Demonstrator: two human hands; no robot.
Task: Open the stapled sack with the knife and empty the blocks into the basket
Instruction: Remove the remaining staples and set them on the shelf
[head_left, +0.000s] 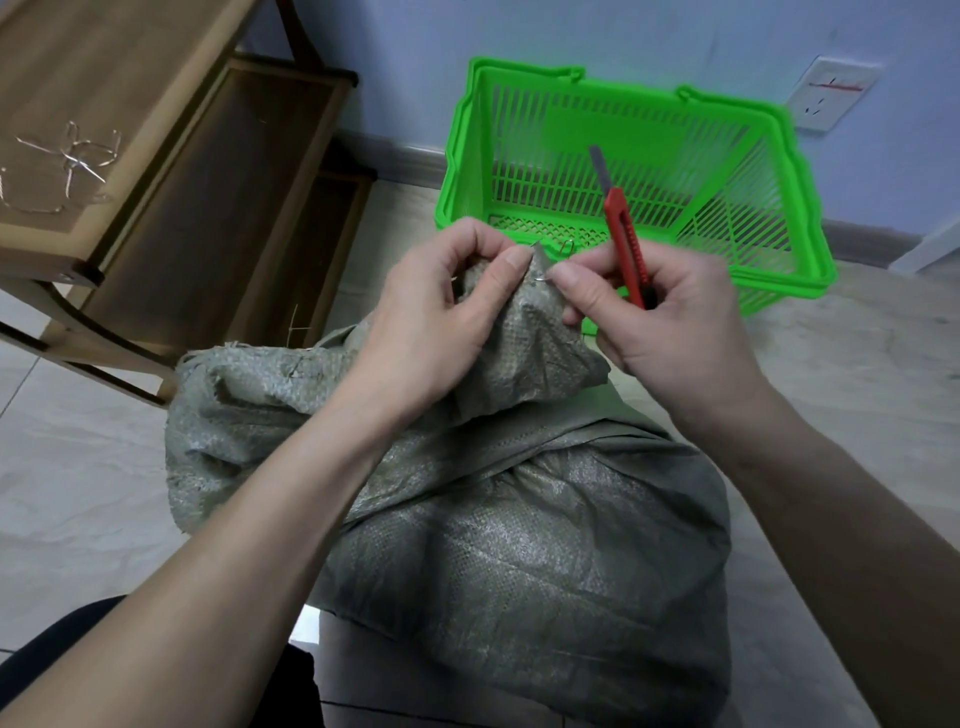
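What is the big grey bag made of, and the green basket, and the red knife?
The bag looks like woven plastic: a fine criss-cross weave with a dull sheen. The basket looks like hard moulded plastic, bright, glossy and slotted. The knife, held in the right hand, seems to have a red plastic body and a flat grey blade, probably metal.

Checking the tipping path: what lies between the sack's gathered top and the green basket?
In the head view, only the hands: left hand pinching the sack, right hand holding the knife before the basket.
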